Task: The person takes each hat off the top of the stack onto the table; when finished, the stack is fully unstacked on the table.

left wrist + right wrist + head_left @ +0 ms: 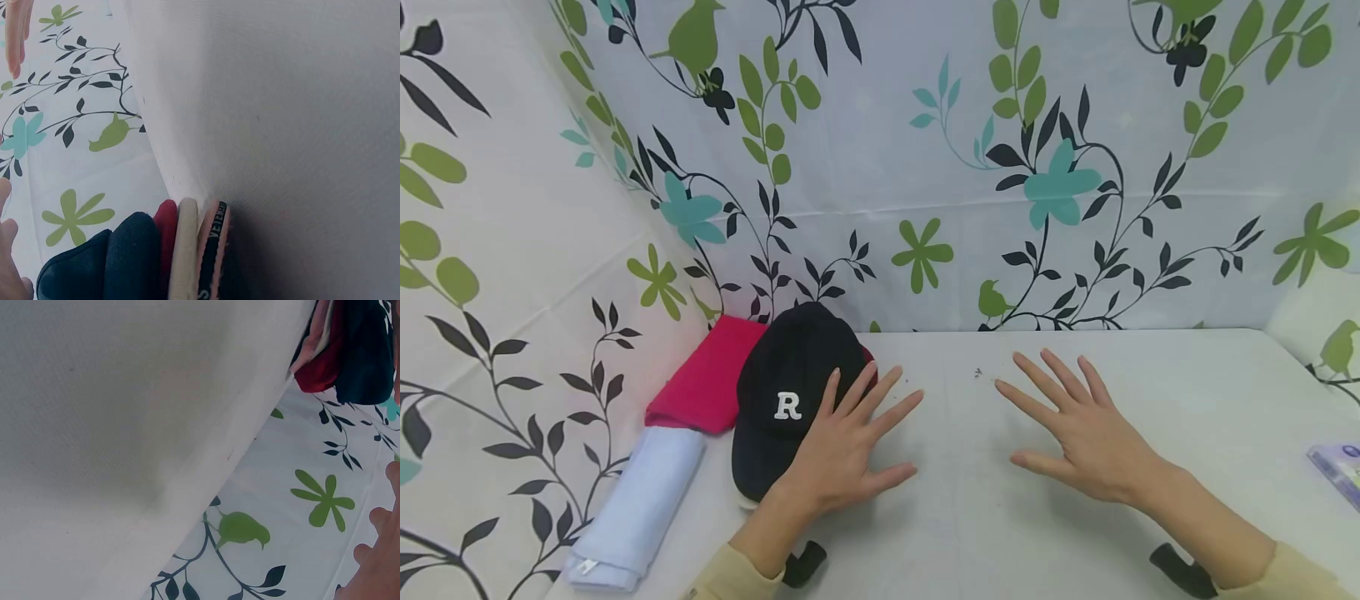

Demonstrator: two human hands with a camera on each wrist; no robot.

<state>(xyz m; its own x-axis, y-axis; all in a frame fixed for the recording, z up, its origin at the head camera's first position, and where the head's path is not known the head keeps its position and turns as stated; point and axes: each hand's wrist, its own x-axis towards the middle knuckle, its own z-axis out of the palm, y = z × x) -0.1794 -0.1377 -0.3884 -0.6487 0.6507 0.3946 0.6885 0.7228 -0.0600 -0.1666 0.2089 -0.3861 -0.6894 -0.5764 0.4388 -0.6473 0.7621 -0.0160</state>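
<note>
My left hand (846,446) is held palm down with fingers spread, overlapping the right side of a stack of caps in the head view. The front cap (797,367) is black with a white letter R; a strip of red shows behind it. In the left wrist view the nested caps (131,256) appear edge-on, dark, red, cream and pink, with a lettered band inside. My right hand (1078,429) is spread over the white table, fingers straight, holding nothing. The right wrist view catches its fingers (381,531) at the edge.
Left of the caps lie a folded red cloth (711,375) and a rolled light blue cloth (636,508). A clear plastic packet (1337,467) with purple print sits at the table's right edge. Leaf-patterned curtain (880,167) hangs behind and on the left of the white table (955,517).
</note>
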